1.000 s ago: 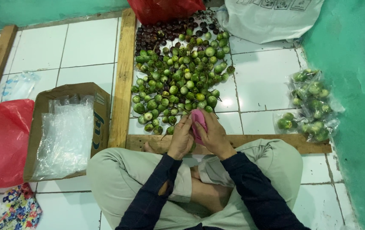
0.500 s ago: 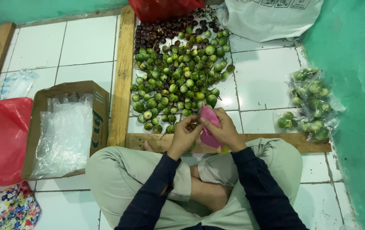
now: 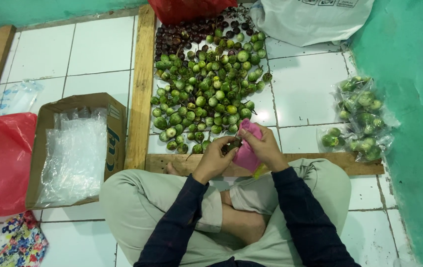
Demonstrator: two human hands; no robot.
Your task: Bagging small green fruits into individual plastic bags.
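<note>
Dark navy long sleeves [image 3: 300, 212], faint check pattern; light khaki trousers [image 3: 137, 202]; bare feet [image 3: 241, 222].

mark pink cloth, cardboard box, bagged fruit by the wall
pink cloth [image 3: 246, 151]: head view, its middle, between the hands.
cardboard box [image 3: 114, 132]: head view, right wall.
bagged fruit [image 3: 364, 123]: head view, middle of the bags.

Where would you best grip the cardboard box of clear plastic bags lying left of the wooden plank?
Probably the cardboard box by its upright right wall, pinched from above: its top is open and that rim stands bare, while the clear plastic bags spill over the rest.
</note>
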